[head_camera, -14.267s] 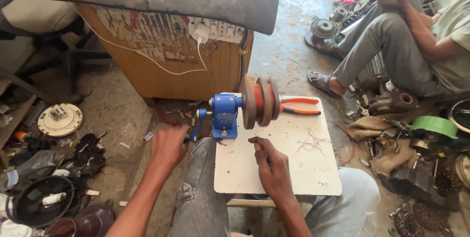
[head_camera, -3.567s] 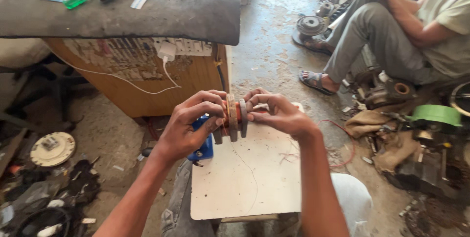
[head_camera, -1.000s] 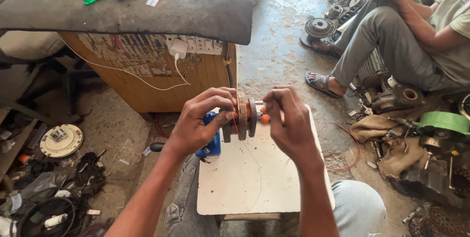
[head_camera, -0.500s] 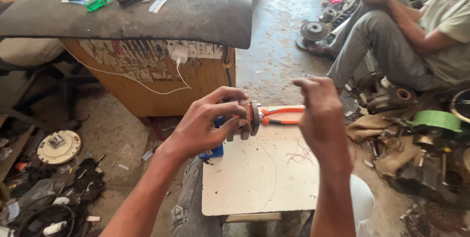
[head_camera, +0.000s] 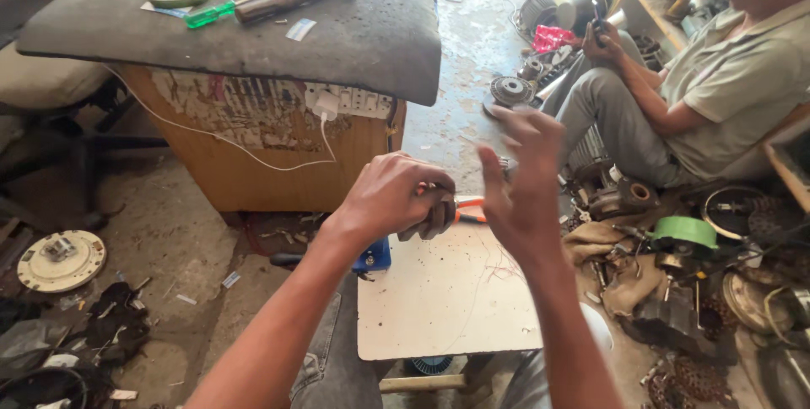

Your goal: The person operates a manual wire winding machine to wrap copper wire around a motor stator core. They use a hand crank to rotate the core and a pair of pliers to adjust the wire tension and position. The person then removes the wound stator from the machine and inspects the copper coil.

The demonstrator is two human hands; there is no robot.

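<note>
The dark reel (head_camera: 434, 216) sits over the white board (head_camera: 447, 299), clasped in the left hand (head_camera: 392, 198). Just below that grip shows the blue winder (head_camera: 373, 257); beside it, orange-handled pliers (head_camera: 466, 209). The right hand (head_camera: 523, 185) hovers nearby, fingers spread, holding nothing.

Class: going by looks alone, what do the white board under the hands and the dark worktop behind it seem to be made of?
White board: probably laminated or painted wood; smooth pale matt face, thin straight edge, fine scratches. Dark worktop: possibly a stone or cement slab; thick rounded edge, rough speckled grey surface. Its base looks like brown wood or veneer, the front face worn.
</note>
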